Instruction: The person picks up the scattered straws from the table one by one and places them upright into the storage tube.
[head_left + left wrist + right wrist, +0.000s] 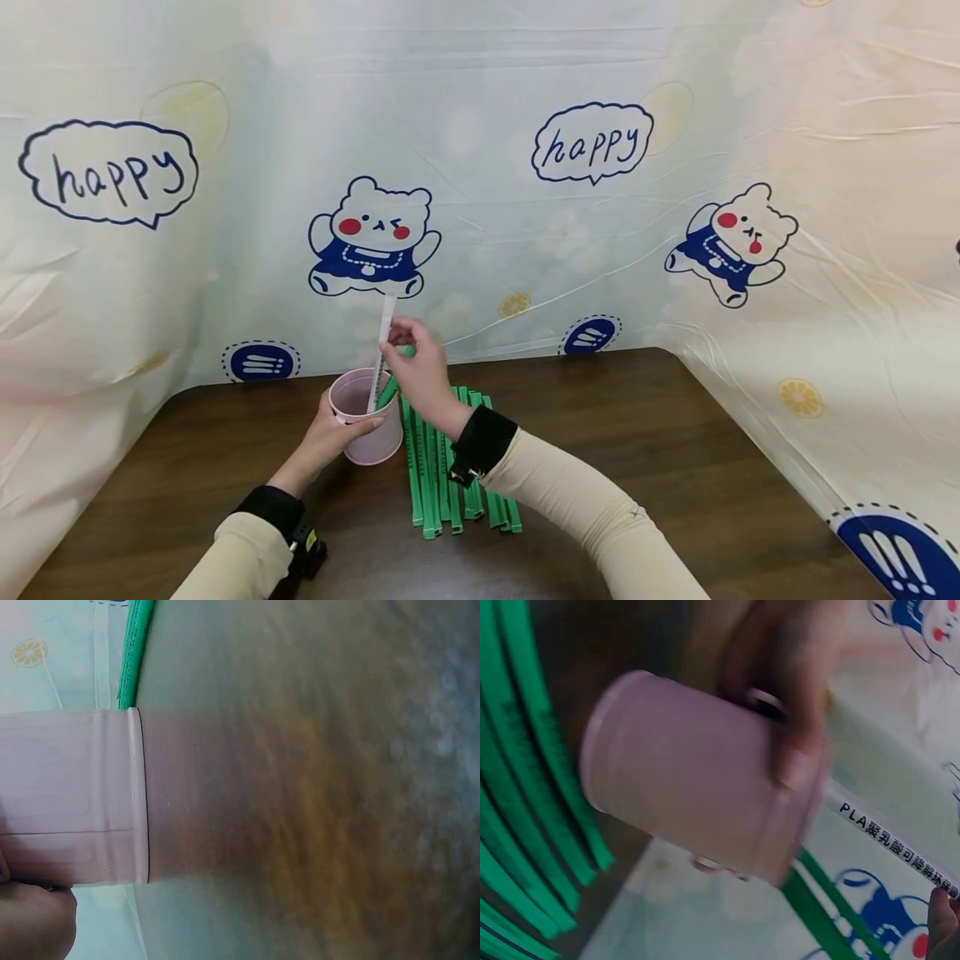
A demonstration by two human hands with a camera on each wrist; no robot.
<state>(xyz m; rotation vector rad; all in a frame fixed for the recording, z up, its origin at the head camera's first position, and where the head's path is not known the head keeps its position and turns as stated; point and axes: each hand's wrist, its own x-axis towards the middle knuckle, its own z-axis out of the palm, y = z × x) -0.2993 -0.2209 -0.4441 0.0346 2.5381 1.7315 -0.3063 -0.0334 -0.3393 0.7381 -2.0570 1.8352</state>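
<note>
Cup (372, 447), gripped by the left hand (326, 437), contains a green straw (387, 392); right hand (423, 371) pinches a white straw (377, 379) partly inside. More straws (424, 467) on the desk (637, 417) suggest filling remains unfinished.

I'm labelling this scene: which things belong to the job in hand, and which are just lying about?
Job:
pink cup, gripped by the left hand
white strip, pinched by the right hand
green strips on the table, probably: at least one more leans in the cup

Just around:
patterned sheet
black wristbands

Dark wooden table (675, 450), pale bear-print backdrop (480, 125)
</note>
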